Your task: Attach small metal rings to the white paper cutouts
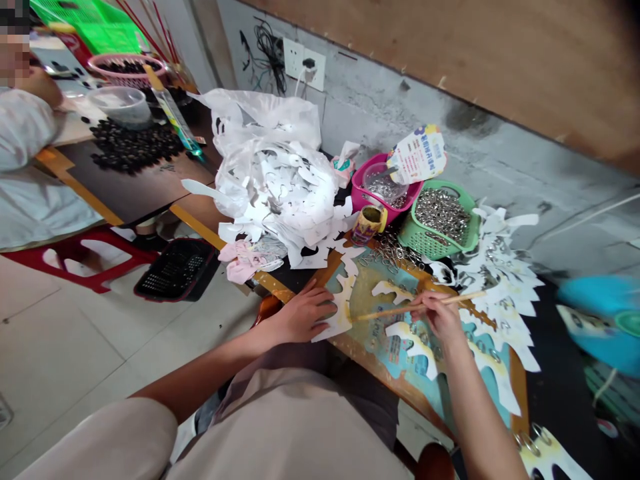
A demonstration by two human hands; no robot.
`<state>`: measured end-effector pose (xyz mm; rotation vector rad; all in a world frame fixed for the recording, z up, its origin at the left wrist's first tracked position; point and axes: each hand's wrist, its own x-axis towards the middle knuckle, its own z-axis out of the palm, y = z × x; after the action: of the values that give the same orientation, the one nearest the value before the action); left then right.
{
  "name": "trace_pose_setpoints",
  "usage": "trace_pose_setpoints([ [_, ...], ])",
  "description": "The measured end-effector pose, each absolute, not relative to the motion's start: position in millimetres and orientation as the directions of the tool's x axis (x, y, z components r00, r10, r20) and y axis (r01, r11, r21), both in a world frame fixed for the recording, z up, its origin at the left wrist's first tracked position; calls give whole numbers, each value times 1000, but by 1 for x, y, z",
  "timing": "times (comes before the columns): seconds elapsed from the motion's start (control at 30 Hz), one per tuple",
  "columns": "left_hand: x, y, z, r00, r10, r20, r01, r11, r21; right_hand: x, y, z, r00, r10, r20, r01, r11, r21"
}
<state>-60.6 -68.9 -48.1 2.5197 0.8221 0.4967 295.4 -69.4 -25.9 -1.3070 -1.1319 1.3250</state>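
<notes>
My left hand lies with its fingers apart on the edge of a white cut-out piece with a yellowish smear along it. Pinched in my right hand is a thin wooden stick; its yellowed end points left, at or just beside that piece's edge. Whether it touches is hard to tell. Below the stick lies another scalloped white piece with yellow smears, and metal rings lie about my right hand. Under these is a worn blue printed sheet on the wooden table.
Behind stand a bag of white cut-outs, an open can, a pink basket and a green basket of metal rings. Smeared pieces pile up at right. A person in a light sleeve sits left near black pieces.
</notes>
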Motion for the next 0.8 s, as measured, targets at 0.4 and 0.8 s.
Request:
trace_pose_setpoints([
  [0.4,-60,-70,-42,765,619,177,476,-728,493,279,-51,-29,240,967,89,-2,92,-996],
  [0.8,-61,-69,-44,757,623,195,463,-723,514,274,-49,-37,172,985,-12,-5,-11,-1000],
])
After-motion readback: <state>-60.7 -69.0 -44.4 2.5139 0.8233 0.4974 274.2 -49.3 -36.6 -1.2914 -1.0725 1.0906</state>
